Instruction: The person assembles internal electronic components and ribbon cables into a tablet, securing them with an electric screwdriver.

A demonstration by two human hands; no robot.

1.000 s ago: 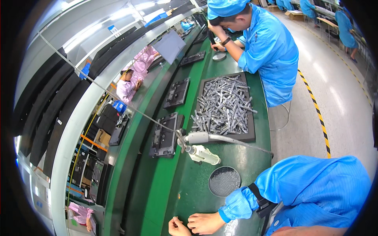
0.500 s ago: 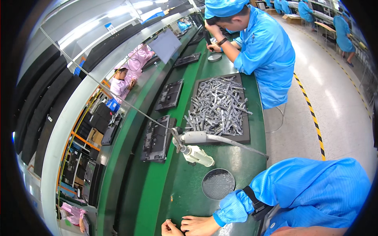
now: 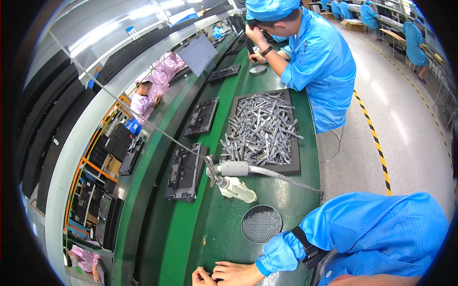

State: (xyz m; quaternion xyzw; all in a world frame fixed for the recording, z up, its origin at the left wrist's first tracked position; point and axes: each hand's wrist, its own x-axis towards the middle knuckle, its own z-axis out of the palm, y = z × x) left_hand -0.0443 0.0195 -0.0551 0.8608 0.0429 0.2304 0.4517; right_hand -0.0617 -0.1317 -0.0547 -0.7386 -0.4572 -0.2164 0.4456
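Only part of my left hand [image 3: 202,277] shows at the lower edge; its fingers are curled in. Close beside it on the right, my right hand [image 3: 237,273] reaches in from a blue sleeve, its fingers bent toward the left hand. The bottom of the picture cuts off whatever lies between them. Both hands are low over the near end of the green bench [image 3: 210,229]. Just beyond my right hand sits a round, dark mesh-patterned dish [image 3: 261,224]. Above it hangs a cream-coloured powered screwdriver [image 3: 237,189] on a cable, touched by neither hand.
A dark foam tray [image 3: 292,168] heaped with small grey metal strips [image 3: 261,126] lies farther along the bench. Black laptop casings [image 3: 184,170] line the green belt at left. A co-worker [image 3: 317,71] in blue leans at the far right side, holding a tool.
The black casings have shifted slightly toward me along the belt. My view has moved a little, and my hands stay close together at the lower edge.
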